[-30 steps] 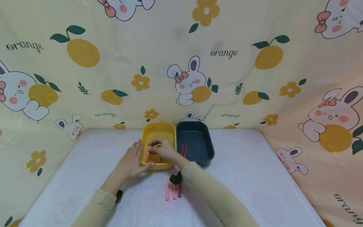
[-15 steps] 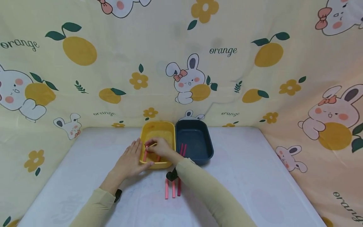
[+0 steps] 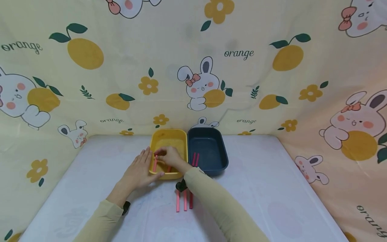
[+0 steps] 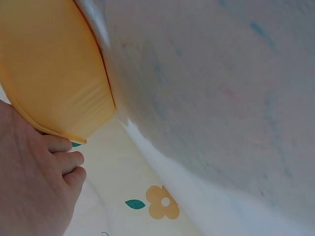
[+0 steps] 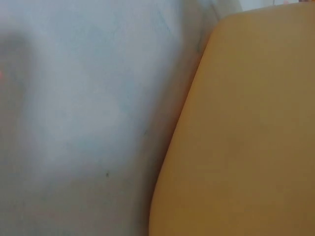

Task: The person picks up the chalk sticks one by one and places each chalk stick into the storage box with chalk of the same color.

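Observation:
In the head view, my left hand (image 3: 137, 173) lies along the left side of a yellow plastic bin (image 3: 169, 134), its fingers extended and the thumb at the front rim. The left wrist view shows that hand (image 4: 34, 172) against the bin's outer wall (image 4: 59, 64). Over the inside of the bin, my right hand (image 3: 172, 158) pinches the upper end of a slim pink crayon-like stick (image 3: 155, 165), which leans near the left wall. Another reddish stick (image 3: 169, 169) shows below the hand. The right wrist view holds only the bin's wall (image 5: 246, 123) and tabletop.
A dark blue bin (image 3: 208, 131) stands against the yellow one's right side, with two crimson sticks (image 3: 197, 159) in it. Nearer the front, two pink sticks (image 3: 177, 201) and a crimson stick (image 3: 191, 200) lie on the white-covered table (image 3: 257, 188). A printed cloth (image 3: 169, 40) hangs behind.
My right hand has shifted slightly left within the yellow bin, the pink stick's top moving with it. My left hand stays at the bin's side.

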Demonstrator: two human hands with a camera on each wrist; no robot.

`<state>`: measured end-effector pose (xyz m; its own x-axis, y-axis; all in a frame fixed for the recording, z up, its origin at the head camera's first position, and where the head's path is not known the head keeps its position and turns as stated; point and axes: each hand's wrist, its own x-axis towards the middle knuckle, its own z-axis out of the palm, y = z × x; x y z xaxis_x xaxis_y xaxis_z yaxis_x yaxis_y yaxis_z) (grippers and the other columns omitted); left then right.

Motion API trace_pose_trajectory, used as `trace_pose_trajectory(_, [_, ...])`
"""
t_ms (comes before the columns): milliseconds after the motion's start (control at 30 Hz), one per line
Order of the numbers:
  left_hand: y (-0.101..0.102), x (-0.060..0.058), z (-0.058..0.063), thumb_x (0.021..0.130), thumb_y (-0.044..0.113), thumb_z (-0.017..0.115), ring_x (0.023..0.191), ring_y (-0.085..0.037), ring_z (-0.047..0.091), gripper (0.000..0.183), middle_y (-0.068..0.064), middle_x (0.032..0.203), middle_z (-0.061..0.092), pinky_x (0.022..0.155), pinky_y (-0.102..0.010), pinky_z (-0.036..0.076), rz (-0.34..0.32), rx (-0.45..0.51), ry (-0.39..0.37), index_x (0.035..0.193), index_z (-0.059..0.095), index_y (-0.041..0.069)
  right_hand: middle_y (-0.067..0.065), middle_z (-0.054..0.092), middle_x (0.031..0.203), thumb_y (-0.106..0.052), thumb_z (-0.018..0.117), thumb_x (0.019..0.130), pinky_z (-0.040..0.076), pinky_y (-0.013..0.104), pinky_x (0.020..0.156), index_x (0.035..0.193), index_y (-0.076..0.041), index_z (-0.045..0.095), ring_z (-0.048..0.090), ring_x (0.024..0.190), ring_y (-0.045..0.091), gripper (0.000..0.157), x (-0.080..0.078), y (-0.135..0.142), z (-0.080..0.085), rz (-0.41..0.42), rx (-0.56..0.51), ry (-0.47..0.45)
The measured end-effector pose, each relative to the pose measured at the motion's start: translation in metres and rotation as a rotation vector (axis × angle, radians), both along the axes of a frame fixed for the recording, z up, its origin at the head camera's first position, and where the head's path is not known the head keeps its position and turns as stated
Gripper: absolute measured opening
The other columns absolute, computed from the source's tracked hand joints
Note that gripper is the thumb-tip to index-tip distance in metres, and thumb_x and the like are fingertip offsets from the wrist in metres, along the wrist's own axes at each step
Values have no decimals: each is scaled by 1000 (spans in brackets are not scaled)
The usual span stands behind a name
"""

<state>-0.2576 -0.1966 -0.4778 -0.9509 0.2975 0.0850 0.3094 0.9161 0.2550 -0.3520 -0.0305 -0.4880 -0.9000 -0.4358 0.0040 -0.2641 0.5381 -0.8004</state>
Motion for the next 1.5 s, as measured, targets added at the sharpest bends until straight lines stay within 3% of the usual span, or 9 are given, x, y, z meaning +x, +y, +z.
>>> trace_pose_trajectory(433, [0,1,-1,95,75,51,155,-47,19,112,-28,169,16,124,-60,24,-3,-2,13,159,23,-12,-8,79,104,-14,76,97,50,27,101,110,-17,82,67,103,8,15,-1,-4,-1,25,161,103])
trace_pose_trajectory(700, [1,1,-1,95,74,52,156,-47,19,112,-28,170,16,124,-60,24,-3,-5,13,159,22,-12,-7,79,104,-15,77,96,48,31,106,110,-16,82,67,104,9,15,0,-3,0,20,169,90])
trace_pose_trajectory(1033, [1,2,1,95,73,53,156,-47,19,112,-28,170,15,124,-60,24,-3,-2,10,159,21,-13,-9,80,103,-18,78,95,51,24,99,109,-16,82,67,102,8,15,-1,-2,0,28,177,102])
trace_pose_trajectory(1500, [1,2,0,94,75,52,156,-48,18,114,-29,169,16,124,-61,23,2,2,14,159,21,-13,-8,79,105,-19,78,95,52,25,96,113,-16,81,66,100,7,18,1,0,3,9,147,24])
